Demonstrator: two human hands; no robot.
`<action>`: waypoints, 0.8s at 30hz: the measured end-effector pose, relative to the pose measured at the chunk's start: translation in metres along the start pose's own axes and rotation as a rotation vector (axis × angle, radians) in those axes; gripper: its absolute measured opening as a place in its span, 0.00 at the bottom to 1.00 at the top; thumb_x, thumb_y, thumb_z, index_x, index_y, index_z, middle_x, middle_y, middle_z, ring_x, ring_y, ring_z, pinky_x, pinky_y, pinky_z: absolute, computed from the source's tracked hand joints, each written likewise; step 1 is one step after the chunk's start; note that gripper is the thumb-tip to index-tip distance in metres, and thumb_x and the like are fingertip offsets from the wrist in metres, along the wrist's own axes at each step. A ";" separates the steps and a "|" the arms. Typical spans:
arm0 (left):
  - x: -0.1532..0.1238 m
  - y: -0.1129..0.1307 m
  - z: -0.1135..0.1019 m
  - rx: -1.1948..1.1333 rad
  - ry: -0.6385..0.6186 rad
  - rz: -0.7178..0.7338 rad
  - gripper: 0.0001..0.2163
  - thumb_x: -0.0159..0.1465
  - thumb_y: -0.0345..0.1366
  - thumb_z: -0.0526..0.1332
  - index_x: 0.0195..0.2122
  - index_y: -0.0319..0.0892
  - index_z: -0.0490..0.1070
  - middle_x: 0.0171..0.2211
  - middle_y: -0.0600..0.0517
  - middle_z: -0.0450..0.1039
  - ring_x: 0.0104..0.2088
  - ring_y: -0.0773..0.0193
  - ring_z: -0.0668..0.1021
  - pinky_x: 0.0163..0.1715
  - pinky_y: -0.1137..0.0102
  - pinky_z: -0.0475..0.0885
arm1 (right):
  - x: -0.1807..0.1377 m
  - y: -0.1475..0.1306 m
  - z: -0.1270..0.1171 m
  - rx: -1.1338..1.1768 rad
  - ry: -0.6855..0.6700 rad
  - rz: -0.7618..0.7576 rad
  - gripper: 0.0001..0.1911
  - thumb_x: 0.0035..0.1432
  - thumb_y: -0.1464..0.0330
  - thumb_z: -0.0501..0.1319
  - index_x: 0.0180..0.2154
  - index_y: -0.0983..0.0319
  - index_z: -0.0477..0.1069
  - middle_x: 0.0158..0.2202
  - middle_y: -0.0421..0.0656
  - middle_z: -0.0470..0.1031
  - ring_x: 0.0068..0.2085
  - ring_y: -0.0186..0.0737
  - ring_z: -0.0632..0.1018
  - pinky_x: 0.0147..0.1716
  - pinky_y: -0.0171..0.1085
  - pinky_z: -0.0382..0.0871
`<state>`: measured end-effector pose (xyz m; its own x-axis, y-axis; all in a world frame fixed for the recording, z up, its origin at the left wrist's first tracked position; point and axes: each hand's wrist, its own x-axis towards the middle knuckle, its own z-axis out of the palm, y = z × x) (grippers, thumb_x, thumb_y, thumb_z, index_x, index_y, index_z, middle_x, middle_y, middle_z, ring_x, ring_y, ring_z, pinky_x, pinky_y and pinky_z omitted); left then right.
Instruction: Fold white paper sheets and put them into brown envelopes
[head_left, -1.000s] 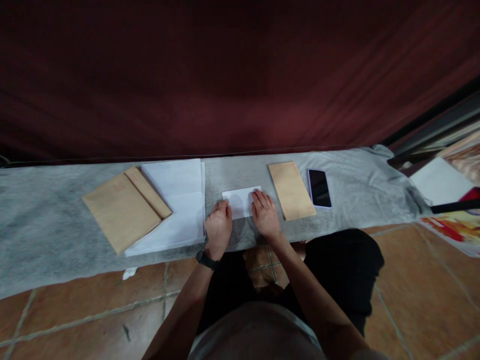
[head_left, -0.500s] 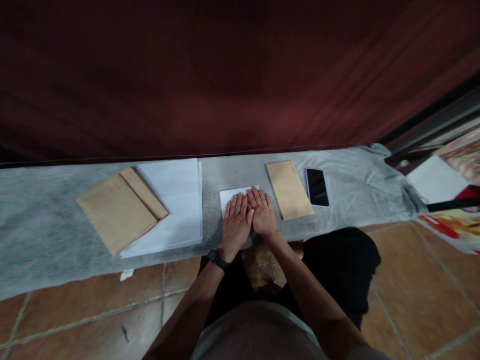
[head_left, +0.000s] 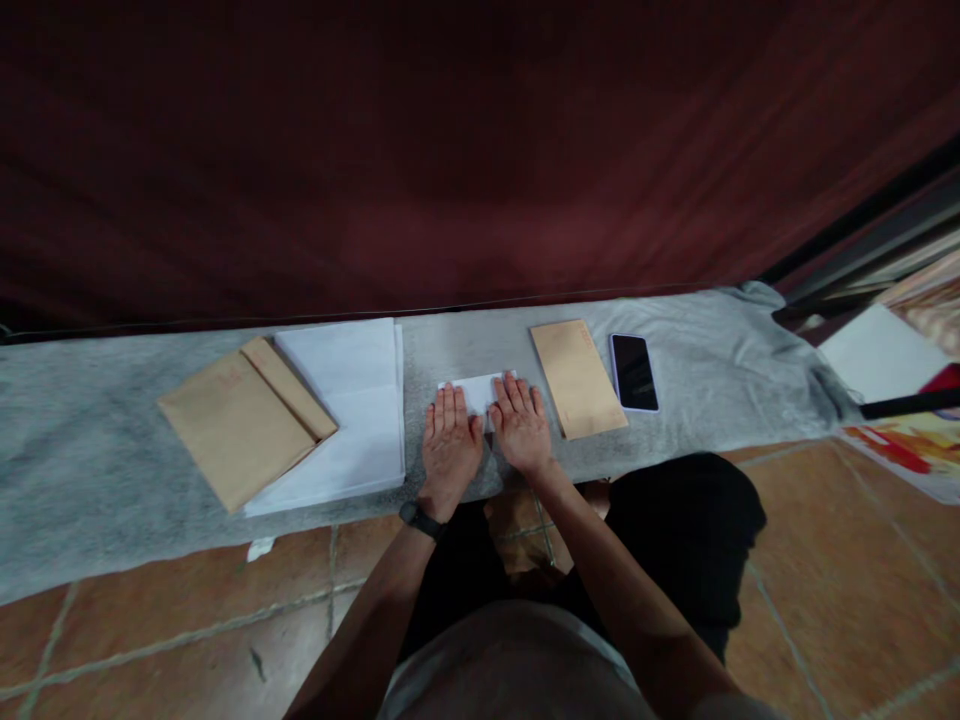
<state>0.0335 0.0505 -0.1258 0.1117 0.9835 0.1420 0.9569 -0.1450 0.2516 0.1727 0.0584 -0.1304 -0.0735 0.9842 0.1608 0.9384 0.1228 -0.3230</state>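
Near the middle of the grey cloth, the left hand and the right hand lie palm down, fingers stretched out, apart from each other on a small white paper that looks folded; its middle shows between them. Pressing it well, I judge, calls for even weight through both hands, a stroke from the centre outward, and edges held square so that no crease wanders (soft cloth probably gives a fold less bite than bare board).

Just right of the right hand lies a brown envelope, with a purple-edged phone beside it. Left of the left hand are white sheets, partly covered by slanted brown envelopes, perhaps several. The cloth is wrinkled toward its right end. Behind it hangs a dark red curtain; below are orange-brown floor tiles with pale joints.
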 end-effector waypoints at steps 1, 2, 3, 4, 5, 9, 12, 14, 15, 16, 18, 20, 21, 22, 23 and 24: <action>-0.002 -0.002 0.000 0.000 0.007 -0.007 0.29 0.73 0.39 0.47 0.72 0.29 0.49 0.72 0.36 0.50 0.73 0.51 0.54 0.71 0.52 0.52 | 0.000 0.000 0.000 0.000 0.003 0.001 0.28 0.75 0.62 0.46 0.71 0.63 0.55 0.73 0.49 0.54 0.72 0.52 0.57 0.70 0.55 0.47; -0.003 -0.003 -0.001 0.000 0.013 -0.013 0.29 0.73 0.39 0.47 0.72 0.29 0.49 0.72 0.35 0.50 0.73 0.51 0.54 0.71 0.52 0.52 | 0.000 -0.001 0.000 0.002 0.004 0.001 0.28 0.75 0.62 0.46 0.71 0.63 0.55 0.73 0.49 0.54 0.72 0.51 0.57 0.70 0.55 0.47; -0.005 -0.005 -0.001 0.000 0.018 -0.019 0.29 0.73 0.39 0.47 0.72 0.29 0.49 0.72 0.35 0.50 0.73 0.50 0.54 0.71 0.51 0.52 | 0.000 -0.001 0.000 0.005 0.005 0.002 0.28 0.75 0.62 0.46 0.71 0.63 0.55 0.73 0.49 0.54 0.72 0.51 0.57 0.70 0.55 0.47; -0.006 -0.006 -0.001 -0.002 0.023 -0.024 0.29 0.73 0.39 0.47 0.72 0.29 0.49 0.73 0.35 0.50 0.73 0.50 0.54 0.71 0.51 0.52 | 0.000 -0.001 0.000 0.009 0.003 0.002 0.28 0.75 0.62 0.46 0.71 0.62 0.55 0.73 0.49 0.54 0.72 0.51 0.57 0.70 0.55 0.48; -0.007 -0.007 -0.001 -0.005 0.028 -0.028 0.29 0.73 0.39 0.47 0.72 0.30 0.49 0.73 0.35 0.50 0.73 0.51 0.54 0.71 0.51 0.53 | 0.000 -0.001 0.000 0.014 0.000 0.002 0.28 0.75 0.62 0.46 0.71 0.62 0.55 0.73 0.49 0.54 0.72 0.51 0.57 0.70 0.55 0.48; -0.008 -0.007 0.000 -0.012 0.032 -0.029 0.29 0.72 0.39 0.48 0.72 0.30 0.49 0.73 0.36 0.49 0.73 0.50 0.54 0.71 0.51 0.53 | 0.000 0.000 -0.002 0.036 -0.001 0.012 0.28 0.75 0.62 0.47 0.70 0.64 0.56 0.72 0.50 0.55 0.72 0.51 0.58 0.70 0.56 0.47; -0.008 -0.006 -0.001 0.004 0.024 -0.026 0.30 0.72 0.39 0.48 0.72 0.29 0.49 0.73 0.35 0.49 0.73 0.50 0.53 0.71 0.51 0.52 | 0.000 -0.003 -0.004 0.066 0.010 -0.009 0.28 0.75 0.62 0.46 0.69 0.67 0.59 0.72 0.50 0.57 0.72 0.49 0.59 0.72 0.54 0.46; -0.008 -0.007 0.000 0.023 0.012 -0.018 0.29 0.72 0.38 0.47 0.72 0.28 0.49 0.73 0.35 0.48 0.73 0.50 0.53 0.71 0.51 0.51 | -0.001 -0.008 -0.005 0.098 -0.014 -0.075 0.27 0.75 0.63 0.45 0.68 0.67 0.60 0.71 0.49 0.58 0.72 0.46 0.59 0.72 0.51 0.47; -0.008 -0.007 0.000 0.033 0.003 -0.014 0.29 0.72 0.37 0.47 0.72 0.27 0.49 0.73 0.35 0.48 0.74 0.50 0.52 0.71 0.51 0.51 | -0.001 -0.012 -0.005 0.112 -0.039 -0.117 0.27 0.75 0.63 0.45 0.68 0.66 0.61 0.71 0.48 0.59 0.72 0.44 0.60 0.72 0.49 0.47; -0.008 -0.008 0.000 0.040 -0.007 -0.010 0.29 0.72 0.35 0.46 0.72 0.27 0.48 0.73 0.35 0.47 0.74 0.50 0.51 0.72 0.51 0.51 | -0.002 -0.015 -0.005 0.123 -0.068 -0.157 0.27 0.75 0.62 0.45 0.68 0.65 0.61 0.71 0.46 0.59 0.72 0.43 0.60 0.72 0.48 0.48; -0.009 -0.009 0.000 0.049 -0.024 -0.007 0.29 0.71 0.32 0.45 0.72 0.28 0.47 0.74 0.36 0.46 0.74 0.52 0.50 0.72 0.51 0.51 | -0.003 -0.022 -0.004 0.126 -0.114 -0.202 0.26 0.75 0.62 0.46 0.68 0.63 0.61 0.71 0.44 0.59 0.71 0.42 0.60 0.72 0.48 0.48; -0.009 -0.009 0.000 0.051 -0.031 -0.012 0.29 0.70 0.31 0.45 0.73 0.30 0.46 0.74 0.37 0.46 0.74 0.53 0.49 0.72 0.51 0.51 | -0.004 -0.025 -0.002 0.113 -0.123 -0.199 0.26 0.75 0.61 0.46 0.69 0.62 0.60 0.72 0.44 0.58 0.72 0.42 0.59 0.73 0.48 0.48; -0.009 -0.009 0.000 0.051 -0.032 -0.014 0.30 0.70 0.30 0.45 0.73 0.30 0.46 0.74 0.38 0.46 0.74 0.53 0.49 0.72 0.51 0.51 | -0.005 -0.026 -0.001 0.105 -0.118 -0.192 0.27 0.75 0.61 0.47 0.69 0.63 0.59 0.72 0.45 0.57 0.72 0.42 0.59 0.73 0.48 0.48; -0.009 -0.009 0.000 0.051 -0.031 -0.017 0.30 0.70 0.31 0.45 0.73 0.30 0.47 0.74 0.38 0.46 0.74 0.53 0.49 0.72 0.51 0.51 | -0.005 -0.025 0.001 0.098 -0.111 -0.186 0.27 0.75 0.60 0.47 0.69 0.63 0.59 0.72 0.45 0.57 0.72 0.42 0.58 0.73 0.48 0.48; -0.008 -0.008 0.000 0.048 -0.031 -0.019 0.30 0.70 0.31 0.46 0.73 0.30 0.47 0.74 0.38 0.46 0.74 0.52 0.50 0.72 0.51 0.51 | -0.006 -0.024 0.002 0.091 -0.103 -0.180 0.27 0.75 0.60 0.47 0.70 0.62 0.58 0.72 0.45 0.56 0.72 0.42 0.58 0.73 0.48 0.48; -0.008 -0.008 -0.001 0.045 -0.029 -0.021 0.30 0.70 0.31 0.46 0.73 0.30 0.47 0.74 0.38 0.46 0.74 0.52 0.50 0.72 0.52 0.51 | -0.007 -0.022 0.002 0.083 -0.095 -0.173 0.27 0.75 0.60 0.47 0.70 0.62 0.57 0.72 0.45 0.56 0.72 0.42 0.58 0.72 0.48 0.47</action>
<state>0.0247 0.0434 -0.1282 0.0983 0.9892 0.1091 0.9702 -0.1196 0.2108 0.1518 0.0494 -0.1265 -0.2659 0.9548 0.1329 0.8785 0.2968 -0.3743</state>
